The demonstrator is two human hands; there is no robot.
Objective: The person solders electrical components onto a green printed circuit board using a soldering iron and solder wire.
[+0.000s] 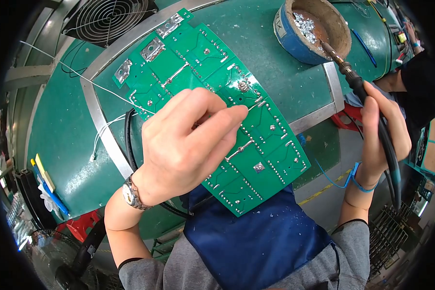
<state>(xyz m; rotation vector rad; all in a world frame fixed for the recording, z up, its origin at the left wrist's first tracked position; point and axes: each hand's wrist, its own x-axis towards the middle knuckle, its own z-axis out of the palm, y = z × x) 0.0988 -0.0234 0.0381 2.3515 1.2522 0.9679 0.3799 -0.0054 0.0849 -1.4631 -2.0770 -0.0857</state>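
A green circuit board [263,145], solder side up, lies at a slant in front of me, its near end over my blue apron. My left hand [183,140] is closed in a pinch above the middle of the board. Between its fingertips is a thin solder wire [254,105], whose end reaches the solder joints; its long tail runs out to the upper left. My right hand [384,125] grips a soldering iron [355,79] by its black handle. The iron's tip points into a round blue-sided pot [295,46] with silvery solder scraps inside, apart from the board.
A fan with a round wire guard [110,17] stands at the back left. Metal strips [106,125] edge the green table. White wires [101,133] and a black cable [129,140] lie left of the board. A blue pen [364,48] lies beside the pot. Another person's arm [389,81] is at right.
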